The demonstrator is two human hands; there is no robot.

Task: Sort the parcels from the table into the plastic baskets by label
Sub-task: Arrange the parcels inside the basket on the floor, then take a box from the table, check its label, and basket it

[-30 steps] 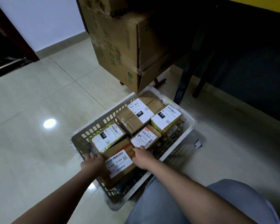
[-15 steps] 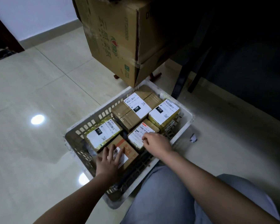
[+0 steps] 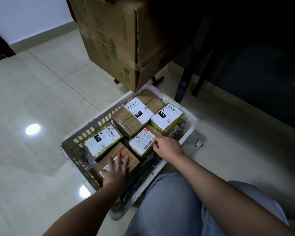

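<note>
1. Against the frame half a second back, little has moved: your left hand (image 3: 115,172) still lies flat on the brown parcel (image 3: 117,160) at the near end of the white plastic basket (image 3: 191,126), fingers spread and straight over its label, pressing rather than gripping. A second ago both hands were holding that parcel by its sides; now it sits inside the basket.
2. Your right hand (image 3: 168,147) has stayed at the near right edge of the small red-tagged parcel (image 3: 141,143). Its fingers are curled, and they touch the label's corner. Whether they actually pinch the parcel, you cannot tell from this view.
3. The basket stands on the tiled floor (image 3: 32,91) just ahead of your knee. The brown parcel is under your left palm; the red-tagged one is just left of your right knuckles. Beyond them lie a yellow-taped parcel marked 010 (image 3: 103,140), a taped carton marked 15H (image 3: 136,114), and a second 010 parcel (image 3: 167,118).
4. Your left hand hides most of the brown parcel's label. More parcels beneath the top layer are barely visible. The big cardboard boxes (image 3: 112,40) behind the basket are cut off at the top edge, and the space under the furniture at right is too dark to read.
</note>
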